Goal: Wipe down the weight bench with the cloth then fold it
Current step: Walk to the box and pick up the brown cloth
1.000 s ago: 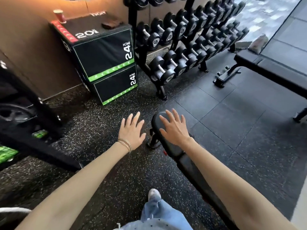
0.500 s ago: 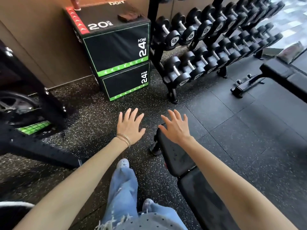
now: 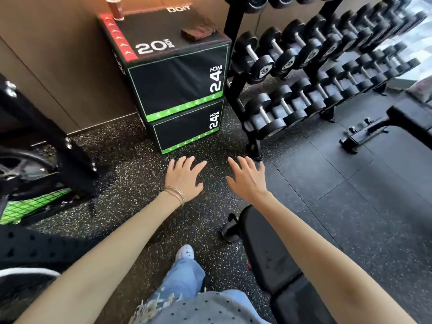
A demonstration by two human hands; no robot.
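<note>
Ahead of the bench [image 3: 264, 249], left hand [image 3: 184, 178] and right hand [image 3: 247, 181] hover spread and empty; the likely cloth [image 3: 198, 32] atop the box [image 3: 175, 85] is best gathered whole.

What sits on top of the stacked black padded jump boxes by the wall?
A red cylindrical cup stands at its far left corner; a dark brown folded cloth lies near the right edge. Whatever lies beneath the cloth is covered.
</note>
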